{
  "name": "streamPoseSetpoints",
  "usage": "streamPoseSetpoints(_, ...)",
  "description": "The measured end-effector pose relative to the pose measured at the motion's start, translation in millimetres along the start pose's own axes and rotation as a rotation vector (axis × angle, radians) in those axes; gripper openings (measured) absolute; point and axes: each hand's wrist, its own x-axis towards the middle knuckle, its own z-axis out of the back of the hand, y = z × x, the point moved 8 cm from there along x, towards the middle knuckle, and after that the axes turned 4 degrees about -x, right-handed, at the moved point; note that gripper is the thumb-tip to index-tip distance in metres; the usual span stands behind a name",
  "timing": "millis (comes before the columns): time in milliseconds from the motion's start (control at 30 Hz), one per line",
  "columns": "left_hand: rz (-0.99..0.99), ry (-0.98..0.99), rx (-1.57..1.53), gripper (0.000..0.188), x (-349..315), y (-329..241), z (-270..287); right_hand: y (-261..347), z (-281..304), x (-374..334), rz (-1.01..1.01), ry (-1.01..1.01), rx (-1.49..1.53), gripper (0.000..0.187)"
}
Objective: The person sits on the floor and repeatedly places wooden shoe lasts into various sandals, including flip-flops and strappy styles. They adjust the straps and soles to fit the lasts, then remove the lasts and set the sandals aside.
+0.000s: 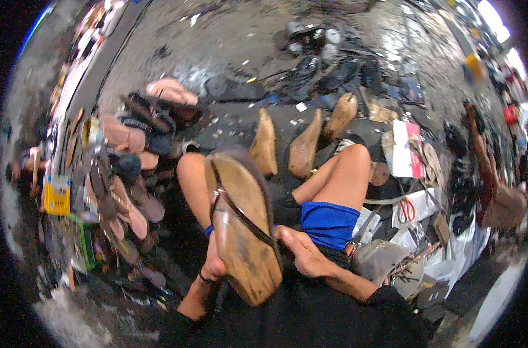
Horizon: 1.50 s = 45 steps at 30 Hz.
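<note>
Left hand (213,262): holds the wooden shoe last (241,255) by its left edge, toward the heel.
Right hand (306,254): at the last's right edge, by the strap (246,221); fingers hidden, grip cannot be told.
Thong sandal (219,192): on the last, between both hands.
Other lasts (305,148): three, on the floor (177,52) beyond the knees (353,155).

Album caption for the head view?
Left hand and right hand hold a dark-strapped sandal on a wooden shoe last.

floor (217,52): grey, stained, scrap-littered | upper right: bright light (494,20)
</note>
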Motion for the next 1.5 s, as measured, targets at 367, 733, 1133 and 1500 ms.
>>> streamPoseSetpoints(367,-0.168,0.309,-0.144,0.143,-17,13,-11,14,-8,-11,0.109,-0.062,0.121,0.057)
streamPoseSetpoints(733,-0.28,0.03,-0.439,0.136,-42,30,-7,45,-12,-26,0.129,-0.03,0.032,0.032)
streamPoseSetpoints(1133,-0.159,-0.032,-0.039,0.131,2,-13,-25,-6,20,18,-0.077,-0.034,0.179,0.083)
streamPoseSetpoints(1500,-0.273,-0.143,0.583,0.118,50,-44,-59,68,15,13,0.316,-0.053,-0.084,0.123)
